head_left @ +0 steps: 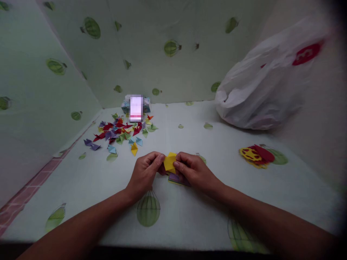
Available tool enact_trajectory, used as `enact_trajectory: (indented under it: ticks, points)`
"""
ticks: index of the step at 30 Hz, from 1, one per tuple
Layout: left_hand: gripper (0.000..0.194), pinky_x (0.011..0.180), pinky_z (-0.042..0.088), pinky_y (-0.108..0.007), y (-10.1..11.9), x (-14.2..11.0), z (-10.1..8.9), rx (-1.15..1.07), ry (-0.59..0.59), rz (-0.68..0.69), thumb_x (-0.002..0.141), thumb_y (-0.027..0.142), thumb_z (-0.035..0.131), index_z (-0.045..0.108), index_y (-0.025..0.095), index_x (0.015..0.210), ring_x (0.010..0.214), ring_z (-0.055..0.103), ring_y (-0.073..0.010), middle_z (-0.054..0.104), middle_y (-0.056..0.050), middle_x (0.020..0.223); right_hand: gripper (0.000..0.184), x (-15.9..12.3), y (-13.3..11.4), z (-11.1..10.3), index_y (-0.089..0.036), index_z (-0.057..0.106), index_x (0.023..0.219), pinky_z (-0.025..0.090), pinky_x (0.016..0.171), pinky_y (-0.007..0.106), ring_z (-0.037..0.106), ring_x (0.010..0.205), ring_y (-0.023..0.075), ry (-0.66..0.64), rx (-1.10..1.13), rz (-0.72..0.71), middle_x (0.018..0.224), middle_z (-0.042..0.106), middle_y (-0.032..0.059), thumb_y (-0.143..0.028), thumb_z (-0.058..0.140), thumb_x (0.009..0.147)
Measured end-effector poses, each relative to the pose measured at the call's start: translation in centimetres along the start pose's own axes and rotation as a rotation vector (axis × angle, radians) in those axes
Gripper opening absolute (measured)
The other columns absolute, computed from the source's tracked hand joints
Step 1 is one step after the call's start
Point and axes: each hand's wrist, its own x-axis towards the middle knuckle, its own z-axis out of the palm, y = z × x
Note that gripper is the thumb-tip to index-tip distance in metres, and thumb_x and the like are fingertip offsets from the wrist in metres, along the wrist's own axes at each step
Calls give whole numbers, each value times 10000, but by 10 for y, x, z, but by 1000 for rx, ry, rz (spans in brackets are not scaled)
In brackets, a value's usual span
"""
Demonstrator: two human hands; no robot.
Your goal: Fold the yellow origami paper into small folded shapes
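The left hand (145,169) and right hand (197,172), fingers clamped on opposite sides, hold yellow paper (170,162) that looks part-folded. From it, purple paper (178,179) lies at 5 o'clock; cut-outs (251,154) at 3; many finished-looking folded pieces (110,135) at 10, on balloon-print cloth (103,177). Farther: bag (252,94), 2; lit screen (136,107), 11; printed wall (146,65), 12.

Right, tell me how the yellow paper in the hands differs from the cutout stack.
The yellow paper is held between the left hand and right hand; the cutout stack lies untouched on the table. The yellow paper looks plain, while the cutout stack shows red as well and a star design. Both include yellow.
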Motion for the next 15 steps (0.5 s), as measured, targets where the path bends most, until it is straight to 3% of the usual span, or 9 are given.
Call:
enact_trajectory:
  ticks: [3,8,11,15]
  points:
    - [214,624,487,-247,-1,1,1,-68,12,-6,898,357,603,666,152,906,608,596,-127,631,15,638,276,0,-1,-1,-200,452,650,335,517,245,438,522,104,30,-20,9,570,522,-25,-299,507,901]
    - [196,598,477,-232,2,0,0,-39,31,8,856,297,645,628,149,728,575,576,-113,620,16,593,228,1,1,1,-205,462,732,365,484,238,464,493,96,14,167,61,595,518,-43,-344,565,881]
    - [188,586,474,-228,4,-1,0,-26,48,8,857,284,639,621,151,725,559,570,-108,614,20,578,249,2,4,4,-218,453,800,403,489,238,509,508,97,37,358,67,656,530,-52,-367,650,827]
    - [185,563,464,-219,3,-1,1,-35,31,9,856,289,635,619,149,735,546,556,-100,603,24,579,235,3,5,4,-209,477,782,409,508,240,522,515,98,45,394,73,628,546,-49,-346,665,811]
